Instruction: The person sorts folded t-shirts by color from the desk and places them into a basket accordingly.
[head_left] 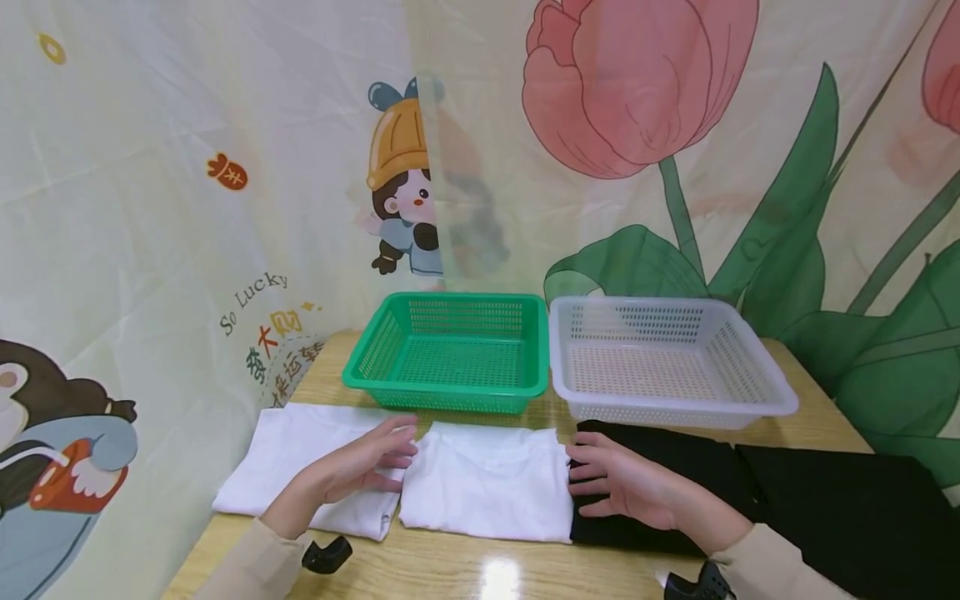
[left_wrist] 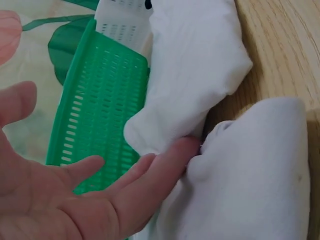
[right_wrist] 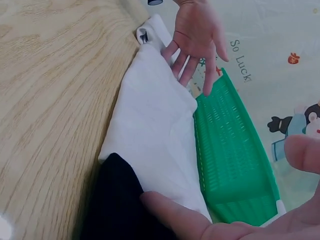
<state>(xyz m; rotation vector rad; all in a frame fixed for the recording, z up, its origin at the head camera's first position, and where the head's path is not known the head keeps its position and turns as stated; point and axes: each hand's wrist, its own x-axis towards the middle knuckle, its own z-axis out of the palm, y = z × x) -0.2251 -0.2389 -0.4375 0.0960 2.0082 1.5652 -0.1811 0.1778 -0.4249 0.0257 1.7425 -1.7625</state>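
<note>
Flanking a folded white garment (head_left: 486, 487) on the table (head_left: 427, 575), the left hand (head_left: 367, 458) and right hand (head_left: 626, 479) have relaxed, spread fingers in the head view. The left wrist view shows fingertips (left_wrist: 186, 146) beside another white garment (left_wrist: 250, 185); the right wrist view, a fingertip by black cloth (right_wrist: 117, 200).

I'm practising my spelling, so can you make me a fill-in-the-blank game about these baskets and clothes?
1. The left basket is ____.
2. The folded cloth between the left hand and the right hand is ____.
3. The rightmost cloth is ____.
4. The wall writing says "So ____".

Missing words: green, white, black, Lucky.
</note>
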